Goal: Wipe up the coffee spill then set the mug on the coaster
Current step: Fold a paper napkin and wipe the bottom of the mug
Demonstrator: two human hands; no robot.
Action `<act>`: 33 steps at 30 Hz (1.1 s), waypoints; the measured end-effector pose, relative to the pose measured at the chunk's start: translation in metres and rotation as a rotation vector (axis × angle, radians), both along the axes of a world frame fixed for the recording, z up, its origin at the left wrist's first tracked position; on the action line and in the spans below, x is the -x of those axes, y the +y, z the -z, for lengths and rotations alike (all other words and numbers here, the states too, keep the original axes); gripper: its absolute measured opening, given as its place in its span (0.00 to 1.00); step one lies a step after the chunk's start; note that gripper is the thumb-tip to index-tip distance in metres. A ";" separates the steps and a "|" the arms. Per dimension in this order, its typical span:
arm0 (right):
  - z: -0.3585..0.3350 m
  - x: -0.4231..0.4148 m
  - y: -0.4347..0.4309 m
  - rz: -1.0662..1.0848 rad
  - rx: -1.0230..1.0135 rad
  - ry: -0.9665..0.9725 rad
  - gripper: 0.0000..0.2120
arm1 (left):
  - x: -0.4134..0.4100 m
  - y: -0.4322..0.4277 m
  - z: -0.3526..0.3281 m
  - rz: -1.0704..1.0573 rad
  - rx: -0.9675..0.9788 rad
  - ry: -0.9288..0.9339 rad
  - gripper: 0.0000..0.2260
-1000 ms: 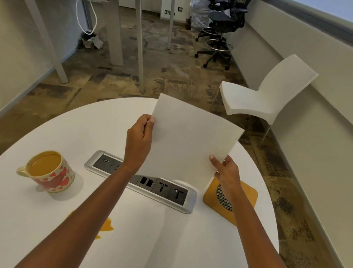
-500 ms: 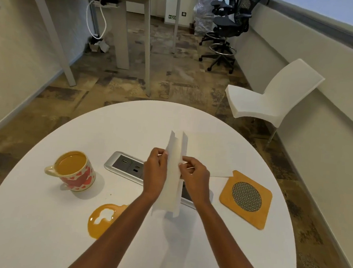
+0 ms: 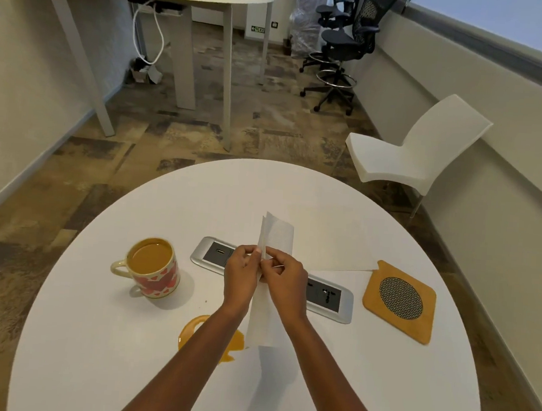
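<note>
Head view: left hand (image 3: 241, 276) and right hand (image 3: 286, 282) pinch a folded tissue (image 3: 277, 235), likely pre-wipe; next, lower it onto the spill (image 3: 234, 348) below the left hand.

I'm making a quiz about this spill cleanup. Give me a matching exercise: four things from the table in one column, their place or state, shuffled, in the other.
1 mug
2 coffee spill
3 coaster
4 paper towel

A bare, near the table's right edge
B pinched between left hand and right hand
C partly hidden by the left forearm
D full, left of the socket strip

Pairs: 1-D, 2-C, 3-A, 4-B
</note>
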State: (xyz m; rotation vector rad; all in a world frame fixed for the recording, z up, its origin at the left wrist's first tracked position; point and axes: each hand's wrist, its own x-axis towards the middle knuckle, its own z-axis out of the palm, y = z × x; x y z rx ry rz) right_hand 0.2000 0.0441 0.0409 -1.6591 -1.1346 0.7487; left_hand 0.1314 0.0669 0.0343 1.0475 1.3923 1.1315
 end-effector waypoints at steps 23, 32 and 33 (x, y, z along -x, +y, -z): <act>0.001 0.058 -0.028 0.053 -0.121 -0.071 0.12 | 0.086 -0.004 0.000 0.157 0.012 -0.146 0.08; 0.004 0.046 -0.030 -0.149 0.312 0.577 0.19 | 0.118 0.006 0.001 0.191 0.148 -0.215 0.09; 0.005 0.047 -0.031 -0.160 0.298 0.625 0.18 | 0.120 0.006 0.001 0.207 0.156 -0.236 0.09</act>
